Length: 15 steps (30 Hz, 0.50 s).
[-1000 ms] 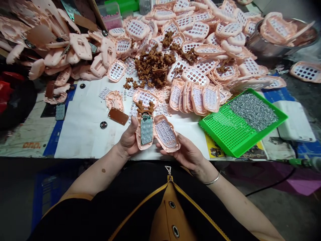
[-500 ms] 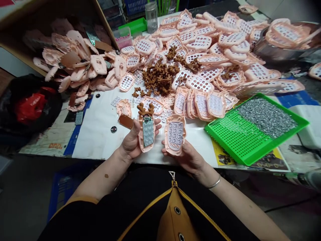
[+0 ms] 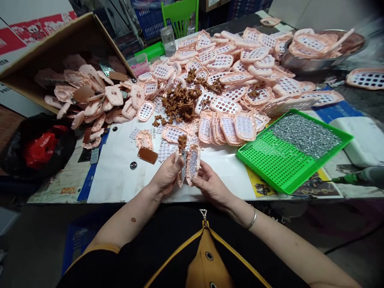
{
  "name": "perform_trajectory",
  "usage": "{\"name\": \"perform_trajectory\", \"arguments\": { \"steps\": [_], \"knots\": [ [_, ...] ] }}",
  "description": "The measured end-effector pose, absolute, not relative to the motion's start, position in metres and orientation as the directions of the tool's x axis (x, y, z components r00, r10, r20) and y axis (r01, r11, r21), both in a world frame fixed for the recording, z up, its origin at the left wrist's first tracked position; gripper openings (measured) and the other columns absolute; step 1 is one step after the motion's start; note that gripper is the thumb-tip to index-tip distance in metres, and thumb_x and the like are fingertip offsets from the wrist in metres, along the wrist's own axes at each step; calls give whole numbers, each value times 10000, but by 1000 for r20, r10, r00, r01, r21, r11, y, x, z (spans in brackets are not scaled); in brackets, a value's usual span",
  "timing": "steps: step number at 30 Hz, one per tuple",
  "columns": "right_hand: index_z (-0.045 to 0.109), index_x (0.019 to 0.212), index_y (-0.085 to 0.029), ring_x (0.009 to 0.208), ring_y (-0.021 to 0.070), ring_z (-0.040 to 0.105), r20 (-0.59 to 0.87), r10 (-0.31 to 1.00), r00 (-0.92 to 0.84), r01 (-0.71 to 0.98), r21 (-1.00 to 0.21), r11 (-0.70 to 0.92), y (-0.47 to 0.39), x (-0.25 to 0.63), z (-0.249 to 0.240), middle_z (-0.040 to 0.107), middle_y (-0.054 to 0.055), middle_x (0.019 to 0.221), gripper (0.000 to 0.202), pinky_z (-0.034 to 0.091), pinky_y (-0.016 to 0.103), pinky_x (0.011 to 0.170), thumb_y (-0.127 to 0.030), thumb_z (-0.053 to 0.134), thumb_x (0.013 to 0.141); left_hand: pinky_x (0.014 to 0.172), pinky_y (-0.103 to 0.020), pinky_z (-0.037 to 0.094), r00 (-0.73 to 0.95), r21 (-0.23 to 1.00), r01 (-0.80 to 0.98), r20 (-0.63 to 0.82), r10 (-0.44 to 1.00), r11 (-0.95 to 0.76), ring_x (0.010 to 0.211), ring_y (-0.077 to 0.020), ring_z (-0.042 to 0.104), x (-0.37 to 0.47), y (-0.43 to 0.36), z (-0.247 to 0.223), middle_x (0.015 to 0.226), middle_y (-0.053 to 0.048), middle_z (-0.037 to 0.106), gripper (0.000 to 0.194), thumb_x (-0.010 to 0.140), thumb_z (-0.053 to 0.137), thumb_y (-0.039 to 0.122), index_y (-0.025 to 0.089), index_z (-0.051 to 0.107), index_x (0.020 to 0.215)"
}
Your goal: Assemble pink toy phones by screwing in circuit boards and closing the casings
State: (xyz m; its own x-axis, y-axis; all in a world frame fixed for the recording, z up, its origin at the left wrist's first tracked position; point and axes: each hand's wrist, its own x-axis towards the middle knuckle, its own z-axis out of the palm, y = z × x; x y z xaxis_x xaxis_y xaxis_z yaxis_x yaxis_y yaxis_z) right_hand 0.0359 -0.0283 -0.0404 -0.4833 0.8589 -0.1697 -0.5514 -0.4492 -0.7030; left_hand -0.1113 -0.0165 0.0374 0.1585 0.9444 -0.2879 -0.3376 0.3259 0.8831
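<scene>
Near the table's front edge my left hand (image 3: 164, 175) grips a pink toy phone back shell (image 3: 180, 182), which holds a grey rubber button pad and has a brown antler piece (image 3: 182, 141) at its top. Close beside it, my right hand (image 3: 210, 181) pinches a pink toy phone front shell (image 3: 193, 162) with a pale keypad in it. Both shells stand on edge, their inner sides turned toward each other with a narrow gap between. Behind them lies a loose pink shell (image 3: 174, 133). A brown circuit board (image 3: 147, 155) rests to the left on the white sheet.
Pink front shells (image 3: 222, 62) and brown antler pieces (image 3: 180, 104) are heaped at the back. A tilted cardboard box (image 3: 105, 30) spills back shells at left. To the right are a green tray (image 3: 261, 160) of screws (image 3: 306, 134), a metal bowl (image 3: 312, 64) and a power screwdriver (image 3: 360, 177).
Both shells have turned from lying face up to standing on edge, and my hands have brought them close together. The camera view has shifted slightly to the right.
</scene>
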Motion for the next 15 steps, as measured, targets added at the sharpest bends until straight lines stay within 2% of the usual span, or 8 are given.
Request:
{"name": "perform_trajectory", "arguments": {
  "steps": [2, 5, 8, 11, 13, 15],
  "knots": [
    [496, 1331, -320, 957, 161, 675, -161, 866, -473, -551, -713, -434, -28, 34, -44, 703, 13, 1061, 744, 535, 346, 902, -247, 846, 678, 483, -211, 446, 155, 907, -272, -290, 945, 323, 549, -121, 602, -109, -15, 40, 721, -24, 649, 656, 589, 785, 659, 130, 616, 939],
    [508, 1314, -328, 948, 163, 680, -148, 876, -460, -557, -719, -415, -28, 31, -45, 703, 8, 1060, 742, 533, 362, 920, -246, 856, 663, 395, -179, 355, 148, 917, -240, -291, 945, 320, 463, -73, 515, -104, -15, 41, 675, 19, 595, 670, 574, 798, 648, 138, 596, 958],
    [536, 1280, -327, 950, 170, 680, -149, 887, -438, -572, -715, -402, -28, 30, -39, 710, 6, 1053, 718, 533, 372, 928, -265, 865, 646, 418, -191, 396, 142, 892, -301, -308, 941, 338, 471, -84, 532, -102, -15, 40, 664, 25, 603, 675, 556, 839, 595, 138, 618, 1000],
    [581, 1218, -324, 970, 177, 676, -178, 894, -412, -606, -679, -415, -28, 34, -27, 721, 1, 1041, 661, 540, 361, 909, -308, 874, 626, 648, -283, 546, 118, 817, -448, -349, 930, 363, 694, -186, 678, -104, -12, 38, 784, -52, 698, 679, 580, 831, 597, 115, 653, 1023],
    [617, 1161, -325, 944, 175, 684, -213, 886, -412, -625, -642, -445, -27, 40, -18, 731, -3, 1035, 603, 549, 348, 885, -357, 876, 617, 839, -362, 556, 99, 738, -552, -404, 909, 388, 917, -259, 706, -109, -10, 36, 937, -122, 735, 671, 641, 773, 645, 99, 666, 1017],
    [645, 1110, -326, 902, 170, 698, -247, 866, -435, -629, -605, -488, -26, 47, -12, 741, -9, 1035, 546, 554, 346, 883, -403, 869, 619, 937, -417, 530, 107, 669, -617, -451, 886, 415, 1028, -297, 693, -115, -8, 35, 1023, -162, 736, 683, 709, 688, 693, 87, 671, 1024]
  ]
}}
